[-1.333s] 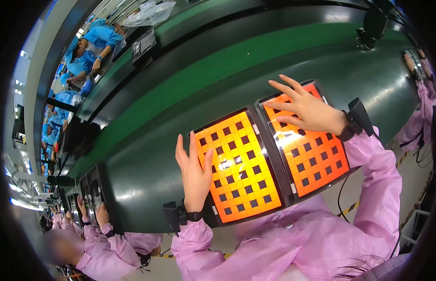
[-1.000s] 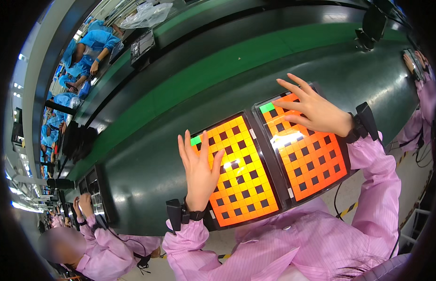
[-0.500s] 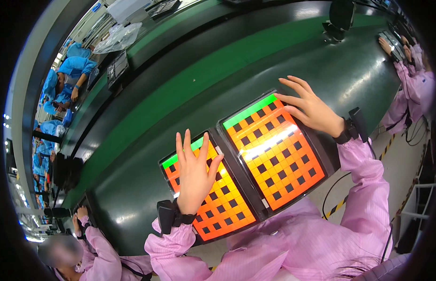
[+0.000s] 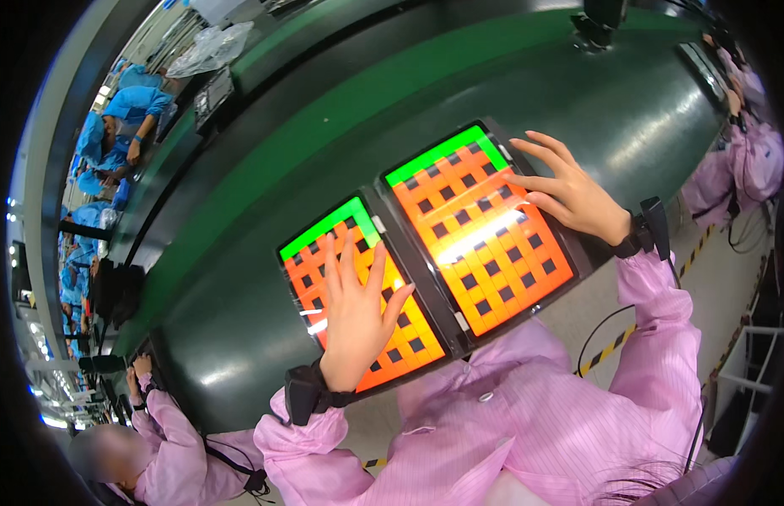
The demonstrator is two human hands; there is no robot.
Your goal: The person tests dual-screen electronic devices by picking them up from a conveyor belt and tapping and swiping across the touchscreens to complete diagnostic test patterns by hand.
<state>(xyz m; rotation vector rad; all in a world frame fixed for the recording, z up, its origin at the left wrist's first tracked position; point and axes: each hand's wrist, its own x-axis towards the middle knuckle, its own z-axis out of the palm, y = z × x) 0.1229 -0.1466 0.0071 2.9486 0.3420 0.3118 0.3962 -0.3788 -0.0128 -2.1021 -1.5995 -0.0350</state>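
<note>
Side by side in front of me lie two black-framed tablet-like screens, a left screen and a right screen. Each shows an orange and yellow grid with black squares, plus a green band along the top that turns down the right side. My left hand is spread over the left screen, its fingertips over the upper part and hiding some of the grid. With fingers apart, my right hand reaches over the upper right edge of the right screen. Whether the fingertips touch the glass I cannot tell. Neither hand holds anything.
The screens rest on a dark green table. A black stand-like object is at the far edge. Co-workers in pink sit at left and right. Others in blue work beyond the far left side.
The green band on both screens now runs down the right side too. Both screens sit higher in the picture, and my hands lie lower along them.
</note>
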